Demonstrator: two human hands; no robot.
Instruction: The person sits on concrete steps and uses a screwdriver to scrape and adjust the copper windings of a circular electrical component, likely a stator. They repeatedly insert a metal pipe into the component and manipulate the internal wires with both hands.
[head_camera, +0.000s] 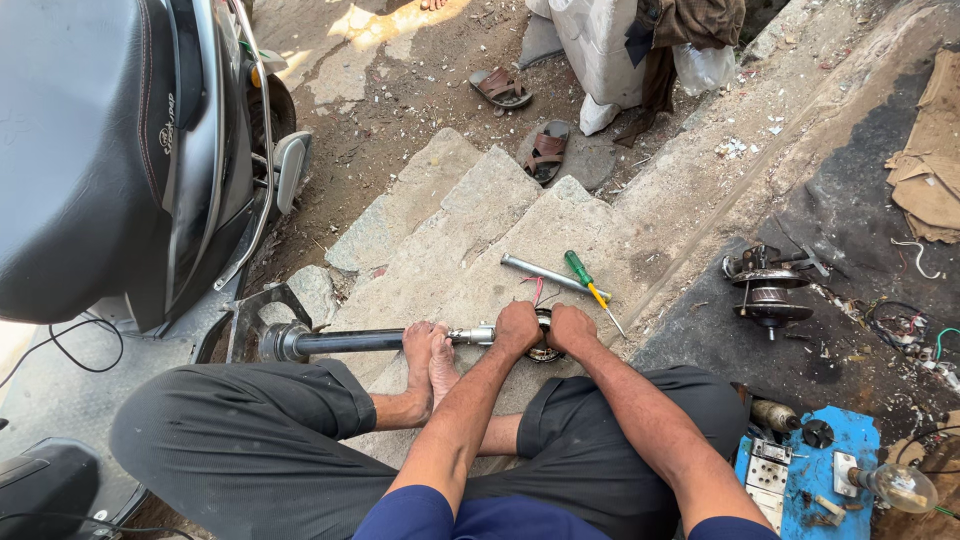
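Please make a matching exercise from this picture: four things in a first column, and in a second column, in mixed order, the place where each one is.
Things:
1. screwdriver with green handle
2. pair of sandals
3. glass bulb
4. long dark shaft

Places:
A. on the dirt ground at the top of the view
B. under the person's bare feet, its end gripped by the left hand, with the right hand beside it
C. on the stone slab beside a grey metal tube
D. at the lower right, next to the blue board

Pairs: 1-C, 2-A, 3-D, 4-B
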